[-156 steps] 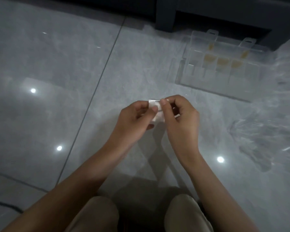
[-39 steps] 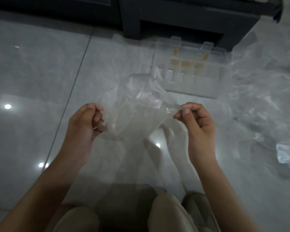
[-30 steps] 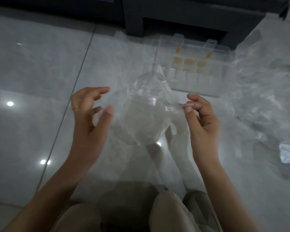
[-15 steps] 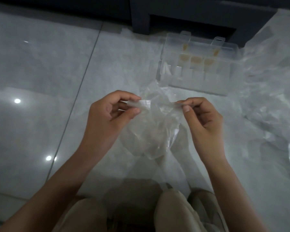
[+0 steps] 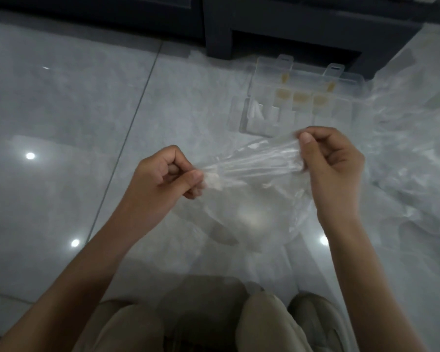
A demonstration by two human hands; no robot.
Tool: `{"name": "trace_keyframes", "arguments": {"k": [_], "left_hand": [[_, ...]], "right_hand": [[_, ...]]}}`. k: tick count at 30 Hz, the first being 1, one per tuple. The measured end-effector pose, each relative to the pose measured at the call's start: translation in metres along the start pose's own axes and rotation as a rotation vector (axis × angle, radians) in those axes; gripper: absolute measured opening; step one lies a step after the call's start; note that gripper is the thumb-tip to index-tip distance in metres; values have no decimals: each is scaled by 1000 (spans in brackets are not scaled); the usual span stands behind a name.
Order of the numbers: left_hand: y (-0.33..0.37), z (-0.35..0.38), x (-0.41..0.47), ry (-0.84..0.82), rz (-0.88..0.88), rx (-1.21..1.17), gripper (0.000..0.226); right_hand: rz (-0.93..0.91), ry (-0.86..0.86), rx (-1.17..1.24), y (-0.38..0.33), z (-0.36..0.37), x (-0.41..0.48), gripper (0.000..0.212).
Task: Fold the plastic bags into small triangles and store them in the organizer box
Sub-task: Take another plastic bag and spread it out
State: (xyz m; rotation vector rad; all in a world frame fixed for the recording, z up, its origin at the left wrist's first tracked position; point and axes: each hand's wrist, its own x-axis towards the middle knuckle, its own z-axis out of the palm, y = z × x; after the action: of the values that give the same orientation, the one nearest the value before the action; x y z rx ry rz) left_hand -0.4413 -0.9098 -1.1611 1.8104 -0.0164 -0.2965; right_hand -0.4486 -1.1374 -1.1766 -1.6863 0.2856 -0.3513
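Left hand [image 5: 163, 181]: fingers curled, pinching one end of plastic bag [image 5: 249, 161]. Bag: clear, stretched taut in air between hands, body sagging below, above floor [image 5: 61, 110]. Right hand [image 5: 335, 163]: fingers pinching other end. Organizer box [image 5: 300, 107]: on floor beyond, some compartments filled. Loose bags [image 5: 412, 123]: heaped far right. Step, likely: straightening unfolded bag. Next: flatten into strip; calls for even tension, air pressed out.
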Motion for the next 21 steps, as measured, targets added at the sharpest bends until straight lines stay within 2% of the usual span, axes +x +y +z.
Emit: {"name": "trace_keyframes", "arguments": {"k": [3, 6, 8, 11, 14, 17, 21], "left_hand": [[-1, 2, 1, 40, -3, 55, 19], [-10, 2, 8, 271, -217, -29, 18], [-18, 0, 12, 370, -383, -133, 23], [-31, -6, 15, 427, -505, -281, 24], [-42, -12, 13, 466, -542, -308, 20], [-45, -15, 11, 500, -513, -307, 15], [-41, -14, 11, 516, -446, -377, 19]], "right_hand": [[-51, 83, -69, 2, 3, 8, 9], [-123, 154, -107, 3, 8, 4, 13], [-155, 117, -117, 9, 11, -3, 11], [-124, -35, -196, 32, 16, -15, 16], [35, -322, -164, 55, 18, -25, 32], [147, -602, -67, 59, 22, -37, 34], [108, -753, -143, 57, 40, -47, 51]]}}
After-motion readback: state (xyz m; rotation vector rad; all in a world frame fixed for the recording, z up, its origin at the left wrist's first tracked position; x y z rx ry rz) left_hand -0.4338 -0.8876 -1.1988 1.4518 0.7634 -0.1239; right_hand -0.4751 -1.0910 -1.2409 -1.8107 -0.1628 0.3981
